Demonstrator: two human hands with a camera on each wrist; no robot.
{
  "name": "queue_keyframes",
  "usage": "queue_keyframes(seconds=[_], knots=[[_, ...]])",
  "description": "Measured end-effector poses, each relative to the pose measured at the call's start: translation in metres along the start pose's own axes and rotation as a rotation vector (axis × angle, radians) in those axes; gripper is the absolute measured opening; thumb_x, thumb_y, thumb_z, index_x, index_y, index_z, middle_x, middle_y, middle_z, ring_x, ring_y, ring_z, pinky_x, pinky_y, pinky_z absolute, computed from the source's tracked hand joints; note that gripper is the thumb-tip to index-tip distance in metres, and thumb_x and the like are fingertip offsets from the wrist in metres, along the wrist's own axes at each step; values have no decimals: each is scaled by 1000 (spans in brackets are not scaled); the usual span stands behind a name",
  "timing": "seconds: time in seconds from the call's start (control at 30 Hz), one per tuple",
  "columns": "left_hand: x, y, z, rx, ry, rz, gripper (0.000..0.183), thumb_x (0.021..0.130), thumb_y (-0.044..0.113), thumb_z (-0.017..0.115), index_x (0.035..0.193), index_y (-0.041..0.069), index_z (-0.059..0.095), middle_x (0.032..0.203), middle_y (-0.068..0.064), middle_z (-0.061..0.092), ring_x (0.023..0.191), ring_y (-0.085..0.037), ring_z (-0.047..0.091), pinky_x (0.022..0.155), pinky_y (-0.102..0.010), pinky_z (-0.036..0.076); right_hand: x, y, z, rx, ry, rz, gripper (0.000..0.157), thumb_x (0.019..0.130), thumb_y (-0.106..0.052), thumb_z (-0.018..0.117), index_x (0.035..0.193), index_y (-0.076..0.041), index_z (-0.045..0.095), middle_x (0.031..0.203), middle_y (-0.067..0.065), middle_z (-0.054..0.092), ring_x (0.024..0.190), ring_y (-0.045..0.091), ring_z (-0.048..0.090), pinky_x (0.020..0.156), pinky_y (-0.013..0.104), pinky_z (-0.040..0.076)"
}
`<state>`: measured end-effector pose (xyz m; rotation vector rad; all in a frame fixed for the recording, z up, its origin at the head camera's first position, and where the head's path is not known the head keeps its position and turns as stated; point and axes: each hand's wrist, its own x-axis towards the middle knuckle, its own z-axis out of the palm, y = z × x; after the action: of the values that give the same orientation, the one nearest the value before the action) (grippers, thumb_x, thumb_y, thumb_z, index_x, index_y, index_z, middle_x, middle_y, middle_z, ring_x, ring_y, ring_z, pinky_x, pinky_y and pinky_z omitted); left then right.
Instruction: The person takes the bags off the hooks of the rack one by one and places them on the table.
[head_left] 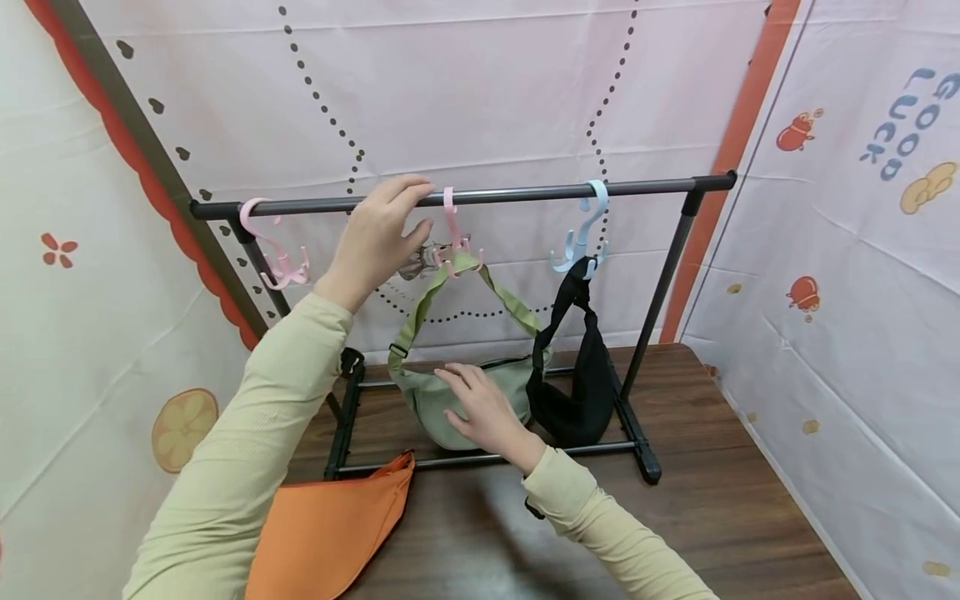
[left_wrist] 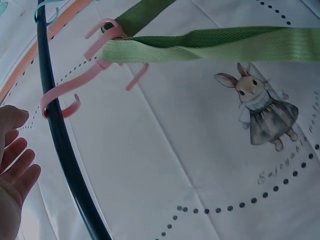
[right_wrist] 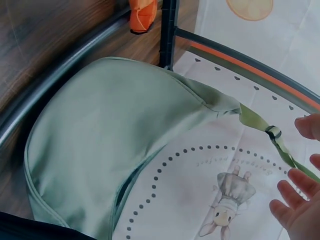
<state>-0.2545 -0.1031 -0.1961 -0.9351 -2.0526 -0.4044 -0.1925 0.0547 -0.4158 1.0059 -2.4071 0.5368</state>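
A sage-green sling bag (head_left: 450, 408) hangs by its light green strap (head_left: 516, 307) from a pink hook (head_left: 452, 221) on the black rail (head_left: 517, 197). My left hand (head_left: 377, 237) is up at the rail, left of that hook, with loosely bent fingers and nothing in its grasp. In the left wrist view, the fingers (left_wrist: 20, 167) stand apart from the rail. My right hand (head_left: 491, 414) hovers in front of the green bag, fingers spread and holding nothing. The right wrist view shows the bag's strap buckle (right_wrist: 273, 132) near its fingers.
A black bag (head_left: 581, 392) hangs from a blue hook (head_left: 585, 225) at the right. Another pink hook (head_left: 283, 258) hangs at the rail's left end. An orange bag (head_left: 326, 529) lies on the wooden table (head_left: 712, 467) at the front left. Printed cloth surrounds the rack.
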Motion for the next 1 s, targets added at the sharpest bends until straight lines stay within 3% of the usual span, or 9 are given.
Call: queue_keyframes(seconds=[0.2,0.5,0.7,1.0], knots=[[14,3,12,-8,-27,9,28,83,3,63,109,-5,61,114,-16,60,110,-28,54,98,-34,42,-4,4,0,41,10,-14,52,82,-17,67,129,-5,47,127,11,48,118,24,45,96,36,43],[14,-4,23,-11,-33,-41,25,84,7,63,106,-5,63,110,-15,61,106,-28,56,94,-35,45,-7,11,0,69,29,9,49,82,-13,67,127,-6,48,125,11,50,116,23,47,93,35,45],[16,-5,25,-3,-17,-23,24,83,5,63,104,-5,64,108,-14,62,103,-28,56,92,-35,46,-12,11,6,96,1,21,47,82,-12,66,126,-6,50,122,10,52,114,22,48,92,34,45],[25,-2,26,-3,-77,-5,20,80,0,60,98,-5,67,102,-13,65,98,-28,58,87,-35,48,-12,17,11,119,17,10,45,81,-10,66,123,-6,51,120,10,54,112,22,50,91,33,45]])
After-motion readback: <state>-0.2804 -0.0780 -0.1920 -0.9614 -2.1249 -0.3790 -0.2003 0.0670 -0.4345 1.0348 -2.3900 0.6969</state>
